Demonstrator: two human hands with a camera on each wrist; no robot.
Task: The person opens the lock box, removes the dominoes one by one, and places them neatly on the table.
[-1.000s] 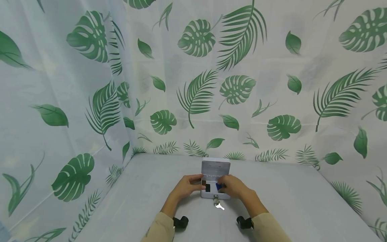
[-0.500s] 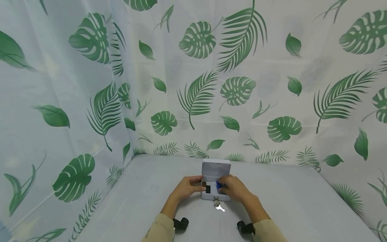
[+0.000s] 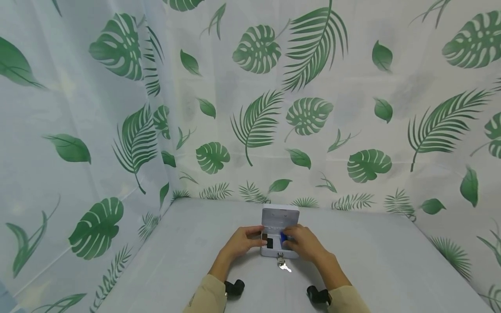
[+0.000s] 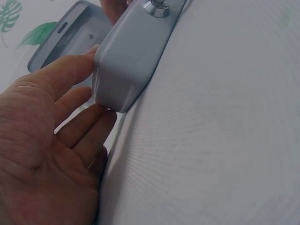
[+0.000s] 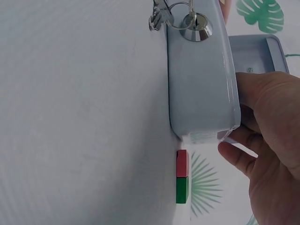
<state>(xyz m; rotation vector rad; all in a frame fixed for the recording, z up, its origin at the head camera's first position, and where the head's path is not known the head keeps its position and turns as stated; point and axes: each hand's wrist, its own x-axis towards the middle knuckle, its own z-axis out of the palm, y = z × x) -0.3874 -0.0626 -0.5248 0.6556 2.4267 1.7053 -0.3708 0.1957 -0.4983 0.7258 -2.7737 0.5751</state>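
Observation:
A small grey metal cash box [image 3: 277, 253] stands on the table with its lid [image 3: 279, 217] raised. My left hand [image 3: 239, 241] grips its left side, thumb at the rim; in the left wrist view several fingers touch the side near the bottom edge. My right hand [image 3: 306, 241] reaches over the right side with its fingertips inside, pinching a blue block [image 3: 283, 238]. Brown [image 3: 264, 237] and black [image 3: 270, 243] blocks sit in the box's left part. From the front lock [image 5: 197, 27] hang keys [image 3: 285, 267]. The right fingertips are partly hidden behind the box wall in the right wrist view.
Red [image 5: 182, 163] and green [image 5: 182, 190] blocks lie end to end on the table, past the box's right side. White table cover [image 3: 195, 226] surrounds the box. A leaf-printed curtain [image 3: 250, 108] hangs behind and at the left. Black wrist cameras [image 3: 235, 288] sit under both forearms.
The blue block has shifted and turned slightly inside the box under my right fingers, now standing more upright. My left hand and the box have stayed in place.

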